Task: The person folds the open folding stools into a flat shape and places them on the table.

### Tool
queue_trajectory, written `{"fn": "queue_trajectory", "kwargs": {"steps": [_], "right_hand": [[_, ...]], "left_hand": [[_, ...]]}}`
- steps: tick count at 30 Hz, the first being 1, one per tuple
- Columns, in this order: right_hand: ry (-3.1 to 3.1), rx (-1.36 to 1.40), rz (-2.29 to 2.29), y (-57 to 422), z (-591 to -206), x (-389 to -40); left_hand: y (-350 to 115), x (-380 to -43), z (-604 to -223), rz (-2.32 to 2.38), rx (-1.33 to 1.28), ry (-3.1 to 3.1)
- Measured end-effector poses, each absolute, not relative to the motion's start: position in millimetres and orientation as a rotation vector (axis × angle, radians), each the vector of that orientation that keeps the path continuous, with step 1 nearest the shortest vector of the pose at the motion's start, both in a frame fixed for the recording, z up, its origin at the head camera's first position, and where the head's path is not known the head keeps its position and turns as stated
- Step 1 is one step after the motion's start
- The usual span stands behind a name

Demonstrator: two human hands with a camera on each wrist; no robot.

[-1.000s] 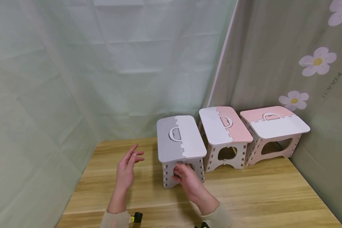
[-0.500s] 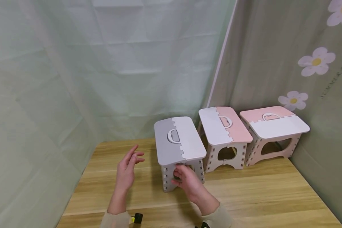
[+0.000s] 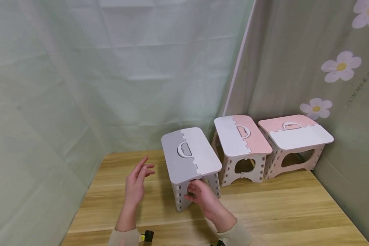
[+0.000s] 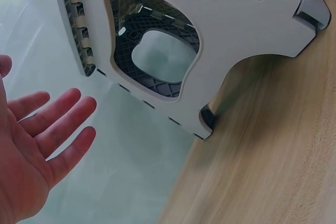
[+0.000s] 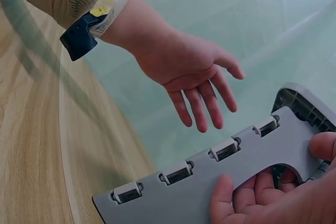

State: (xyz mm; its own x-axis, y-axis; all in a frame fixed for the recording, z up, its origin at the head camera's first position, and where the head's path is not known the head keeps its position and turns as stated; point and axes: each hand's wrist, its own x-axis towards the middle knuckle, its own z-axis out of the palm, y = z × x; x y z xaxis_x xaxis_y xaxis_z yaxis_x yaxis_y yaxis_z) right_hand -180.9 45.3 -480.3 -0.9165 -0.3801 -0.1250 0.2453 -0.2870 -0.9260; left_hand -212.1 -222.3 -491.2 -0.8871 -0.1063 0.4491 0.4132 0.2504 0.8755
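A grey and white folding stool (image 3: 204,153) stands unfolded on the table, its handle facing up. My right hand (image 3: 204,198) grips its near end panel at the cut-out. In the right wrist view, several fingers of the right hand (image 5: 281,203) curl into that opening, while the thumb lies near the top edge. Left of the stool, my left hand (image 3: 136,182) hovers apart from it with nothing held. The left wrist view shows the left hand (image 4: 31,156) with fingers extended, palm visible, beside the stool's side panel (image 4: 236,30).
Two pink and white folding stools stand to the right, a nearer one (image 3: 235,136) and one (image 3: 298,135) in the corner. The wooden table (image 3: 279,212) ends against a pale curtain (image 3: 141,75) behind and a flowered curtain (image 3: 283,68) at right.
The grey and white stool has turned, its far end swinging left and its near left corner coming towards me. My right hand keeps its grip; the left hand has barely moved.
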Motion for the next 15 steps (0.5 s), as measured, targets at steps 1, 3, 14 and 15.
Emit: {"fn": "queue_trajectory", "kwargs": {"steps": [1,3,14,15], "right_hand": [[1.582,-0.171,-2.238,45.2,-480.5,-180.7],[1.584,-0.182,-2.229,45.0,-480.6,-180.1],[1.589,-0.213,-2.199,45.8,-482.2,-180.3],[1.594,-0.215,-2.195,46.1,-482.4,-180.1]], "left_hand": [[-222.3,-211.8,-490.9,-1.672,-0.273,-2.112],[-222.1,-210.8,-489.9,-1.668,-0.265,-2.115],[-223.1,-210.7,-490.4,-1.652,-0.222,-2.116],[-223.2,-210.7,-490.6,-1.654,-0.221,-2.113]]}}
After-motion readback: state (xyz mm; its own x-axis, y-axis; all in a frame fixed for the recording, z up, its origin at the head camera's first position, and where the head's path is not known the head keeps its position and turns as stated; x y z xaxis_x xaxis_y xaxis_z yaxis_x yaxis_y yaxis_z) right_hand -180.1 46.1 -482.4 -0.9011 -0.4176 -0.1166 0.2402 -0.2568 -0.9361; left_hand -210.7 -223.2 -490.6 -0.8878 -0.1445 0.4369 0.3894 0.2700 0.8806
